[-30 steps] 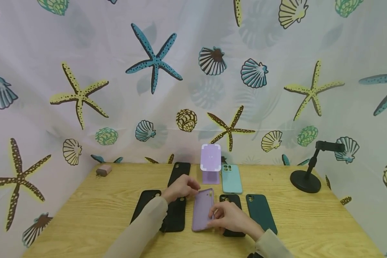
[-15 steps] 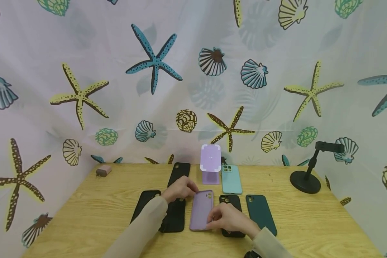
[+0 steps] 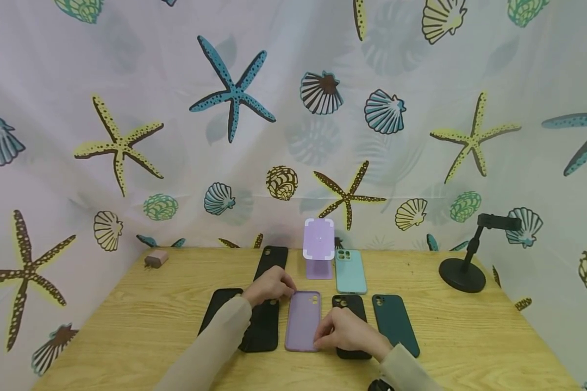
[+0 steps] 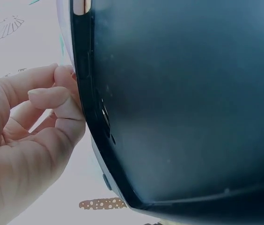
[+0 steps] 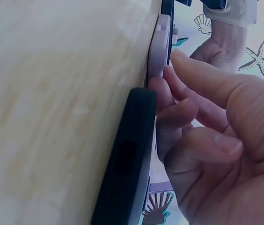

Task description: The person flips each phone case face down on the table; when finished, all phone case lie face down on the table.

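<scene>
A light purple phone case (image 3: 303,320), hollow side up, lies flat at the middle of the table among other cases. At its top left corner, my left hand (image 3: 270,285) pinches the edge between thumb and fingertips, while the wrist passes over black cases. My right hand (image 3: 347,331) holds the lower right corner with curled fingers and thumb. In the right wrist view the purple case's edge (image 5: 158,47) is right at the fingertips. The left wrist view is mostly filled by a black phone case (image 4: 183,93), beside the curled left fingers.
Black cases (image 3: 261,336) lie left of the purple one, another black case (image 3: 354,304) lies partly under the right hand, and a dark green case (image 3: 396,323) is further right. Behind stand a purple stand (image 3: 319,239), a light blue case (image 3: 350,271) and a black stand (image 3: 463,275).
The purple phone case has gone from tilted to flat on the table and shifted slightly left. Both hands have stayed at its corners, moving a little left with it.
</scene>
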`<state>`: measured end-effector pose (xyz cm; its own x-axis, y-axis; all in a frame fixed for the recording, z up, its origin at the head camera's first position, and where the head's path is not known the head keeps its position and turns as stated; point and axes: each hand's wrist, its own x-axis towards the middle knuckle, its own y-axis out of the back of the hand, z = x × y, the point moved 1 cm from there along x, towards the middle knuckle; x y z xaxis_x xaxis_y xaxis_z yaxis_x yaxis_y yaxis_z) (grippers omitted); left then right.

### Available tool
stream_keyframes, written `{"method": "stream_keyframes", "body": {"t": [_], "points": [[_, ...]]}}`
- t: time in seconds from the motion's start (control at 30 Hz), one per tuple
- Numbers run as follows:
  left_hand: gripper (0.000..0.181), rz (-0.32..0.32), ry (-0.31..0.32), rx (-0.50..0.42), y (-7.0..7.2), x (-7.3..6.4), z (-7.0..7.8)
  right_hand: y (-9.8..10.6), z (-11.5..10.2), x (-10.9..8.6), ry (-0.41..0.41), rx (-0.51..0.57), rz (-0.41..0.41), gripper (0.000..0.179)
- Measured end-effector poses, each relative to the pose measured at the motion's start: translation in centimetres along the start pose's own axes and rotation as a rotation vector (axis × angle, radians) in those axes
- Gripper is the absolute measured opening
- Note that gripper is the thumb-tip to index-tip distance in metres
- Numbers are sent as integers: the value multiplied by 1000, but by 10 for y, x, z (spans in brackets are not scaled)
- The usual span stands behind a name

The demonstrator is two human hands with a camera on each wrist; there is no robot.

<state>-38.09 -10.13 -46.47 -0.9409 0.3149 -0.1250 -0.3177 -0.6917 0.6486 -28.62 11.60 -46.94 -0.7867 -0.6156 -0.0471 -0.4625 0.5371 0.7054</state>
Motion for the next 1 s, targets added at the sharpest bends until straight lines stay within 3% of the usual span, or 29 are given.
{"method": "stream_keyframes", "body": {"t": [0.33,0.63,1.0], "points": [[11,38,-5,7,0,0,-1,5,4,-2,-19,55,26,4],[16,43,-71,-68,-8,0,13,25,18,-22,-73,175,29,13],[17,-10,-80,-178,-29,1,31,38,29,-46,-34,20,70,20]]}}
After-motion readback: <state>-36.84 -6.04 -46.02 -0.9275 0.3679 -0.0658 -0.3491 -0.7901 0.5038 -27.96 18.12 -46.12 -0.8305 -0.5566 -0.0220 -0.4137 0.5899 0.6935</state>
